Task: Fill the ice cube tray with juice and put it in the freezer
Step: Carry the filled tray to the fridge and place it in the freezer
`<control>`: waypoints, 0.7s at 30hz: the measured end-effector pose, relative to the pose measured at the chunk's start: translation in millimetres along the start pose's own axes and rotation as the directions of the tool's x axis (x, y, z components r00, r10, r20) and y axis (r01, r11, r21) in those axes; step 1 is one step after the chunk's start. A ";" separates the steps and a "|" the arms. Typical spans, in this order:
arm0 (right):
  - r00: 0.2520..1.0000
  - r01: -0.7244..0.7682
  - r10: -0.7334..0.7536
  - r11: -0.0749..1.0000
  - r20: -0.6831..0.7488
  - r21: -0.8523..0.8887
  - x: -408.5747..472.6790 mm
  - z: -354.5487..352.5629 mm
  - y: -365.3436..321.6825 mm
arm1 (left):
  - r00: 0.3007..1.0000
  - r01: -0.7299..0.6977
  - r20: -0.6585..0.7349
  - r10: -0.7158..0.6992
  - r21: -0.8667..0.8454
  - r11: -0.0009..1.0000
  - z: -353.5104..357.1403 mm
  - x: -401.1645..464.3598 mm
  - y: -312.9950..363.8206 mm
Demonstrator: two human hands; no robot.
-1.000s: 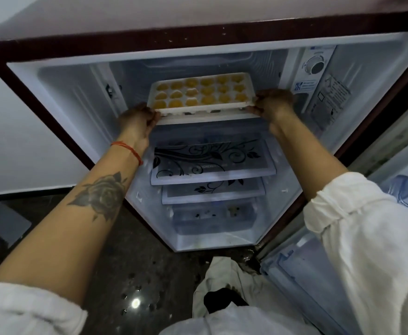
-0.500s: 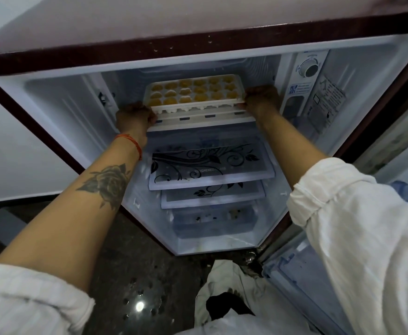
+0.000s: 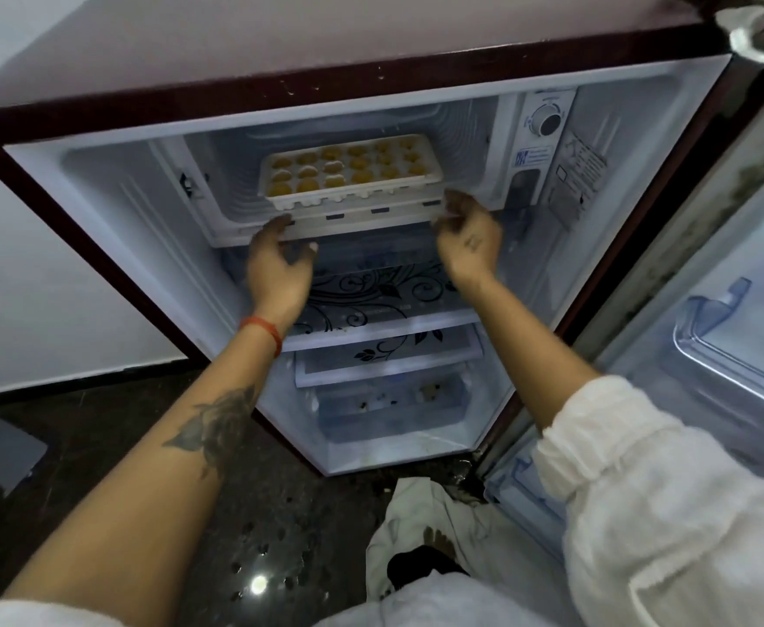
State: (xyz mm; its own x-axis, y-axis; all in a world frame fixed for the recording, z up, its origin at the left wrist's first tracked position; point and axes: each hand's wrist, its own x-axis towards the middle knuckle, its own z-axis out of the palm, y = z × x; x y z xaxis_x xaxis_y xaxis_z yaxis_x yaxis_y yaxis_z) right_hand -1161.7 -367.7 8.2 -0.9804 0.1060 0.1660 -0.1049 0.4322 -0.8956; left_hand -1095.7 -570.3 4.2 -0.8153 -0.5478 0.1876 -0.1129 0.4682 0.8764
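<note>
A white ice cube tray (image 3: pixel 353 192) with orange juice in its cells sits inside the freezer compartment (image 3: pixel 461 142) at the top of the open fridge. My left hand (image 3: pixel 278 260) hangs just below and in front of the tray's left end, fingers loosely spread and holding nothing, fingertips near the freezer's front ledge. My right hand (image 3: pixel 468 239) is below the tray's right end, fingers relaxed, fingertips close to the ledge. Neither hand grips the tray.
Below the freezer are glass shelves (image 3: pixel 371 300) with a black floral print and a clear drawer (image 3: pixel 389 409). The fridge door (image 3: pixel 710 337) stands open at the right. A thermostat dial (image 3: pixel 547 122) is right of the freezer. Dark floor (image 3: pixel 113 427) lies beneath.
The tray has gone deeper into the freezer and both hands have let go of it, drawing back and down below its front edge.
</note>
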 end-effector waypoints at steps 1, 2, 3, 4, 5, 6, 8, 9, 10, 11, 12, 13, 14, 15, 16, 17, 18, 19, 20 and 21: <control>0.999 0.032 -0.032 0.999 0.018 -0.023 -19.7 -3.7 4.9 | 0.999 -0.042 0.028 0.040 0.049 0.998 0.1 -14.7 -3.4; 0.997 0.074 -0.071 0.995 0.040 -0.068 -39.6 -8.2 9.9 | 0.995 -0.081 0.059 0.076 0.093 0.992 0.0 -31.1 -6.7; 0.992 0.114 -0.107 0.987 0.066 -0.112 -59.3 -14.1 14.4 | 0.989 -0.119 0.097 0.108 0.119 0.986 0.2 -47.3 -9.7; 0.986 0.149 -0.136 0.978 0.093 -0.148 -78.3 -21.1 18.9 | 0.981 -0.146 0.146 0.126 0.135 0.980 0.4 -63.9 -12.9; 0.980 0.176 -0.156 0.967 0.121 -0.181 -96.1 -28.7 22.9 | 0.970 -0.158 0.207 0.126 0.149 0.976 1.0 -79.4 -15.9; 0.975 0.193 -0.163 0.957 0.149 -0.216 -113.0 -37.1 26.6 | 0.953 -0.160 0.283 0.108 0.167 0.973 2.5 -93.8 -19.5; 0.968 0.190 -0.130 0.938 0.213 -0.291 -144.5 -56.2 33.2 | 0.884 -0.137 0.467 0.023 0.211 0.968 7.7 -121.7 -24.9; 0.965 0.177 -0.097 0.926 0.244 -0.333 -159.4 -67.7 36.5 | 0.833 -0.121 0.553 -0.027 0.229 0.966 11.5 -135.9 -25.5; 0.960 0.167 -0.064 0.912 0.273 -0.375 -173.3 -80.4 39.6 | 0.781 -0.122 0.623 -0.057 0.241 0.963 16.0 -150.6 -24.2; 0.953 0.159 -0.033 0.899 0.300 -0.408 -186.2 -94.4 42.8 | 0.728 -0.145 0.682 -0.064 0.244 0.959 21.5 -165.0 -21.2; 0.947 0.146 0.001 0.889 0.321 -0.433 -198.9 -109.1 46.2 | 0.673 -0.178 0.738 -0.058 0.237 0.955 27.7 -180.4 -16.7; 0.943 0.128 0.036 0.879 0.331 -0.459 -212.2 -124.9 49.9 | 0.616 -0.216 0.787 -0.045 0.223 0.951 33.9 -196.6 -11.2; 0.943 0.103 0.070 0.868 0.326 -0.486 -225.5 -141.6 54.0 | 0.559 -0.258 0.829 -0.028 0.205 0.944 40.2 -212.8 -4.7; 0.948 0.071 0.102 0.858 0.303 -0.509 -238.8 -159.1 58.1 | 0.505 -0.306 0.863 -0.005 0.185 0.934 46.4 -228.6 2.4; 0.956 0.031 0.128 0.851 0.264 -0.524 -252.4 -177.5 62.1 | 0.456 -0.360 0.890 0.022 0.162 0.919 52.3 -243.9 10.1; 0.966 -0.005 0.142 0.846 0.216 -0.533 -265.9 -196.2 65.5 | 0.413 -0.414 0.909 0.053 0.136 0.900 57.7 -258.5 18.1; 0.977 -0.033 0.140 0.844 0.159 -0.535 -278.2 -215.0 68.7 | 0.375 -0.460 0.923 0.080 0.110 0.881 62.7 -272.2 26.3; 0.988 -0.052 0.122 0.842 0.096 -0.537 -289.9 -233.7 70.7 | 0.343 -0.498 0.934 0.103 0.087 0.863 67.2 -285.4 34.4; 0.996 -0.060 0.087 0.840 0.025 -0.539 -300.5 -252.2 71.5 | 0.316 -0.531 0.940 0.124 0.067 0.845 71.4 -298.4 42.6; 0.998 -0.055 0.032 0.838 -0.053 -0.543 -310.4 -270.9 71.2 | 0.297 -0.557 0.943 0.147 0.047 0.829 75.6 -311.2 50.7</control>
State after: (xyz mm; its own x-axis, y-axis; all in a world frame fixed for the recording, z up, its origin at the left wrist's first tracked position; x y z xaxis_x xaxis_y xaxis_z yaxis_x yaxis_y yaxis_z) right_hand -819.8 -127.2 4.7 -0.9730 0.1670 0.1592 0.0569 0.8425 -0.5357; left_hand -890.7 -323.7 -43.3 -0.7948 0.5600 -0.2338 0.3345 0.7257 0.6012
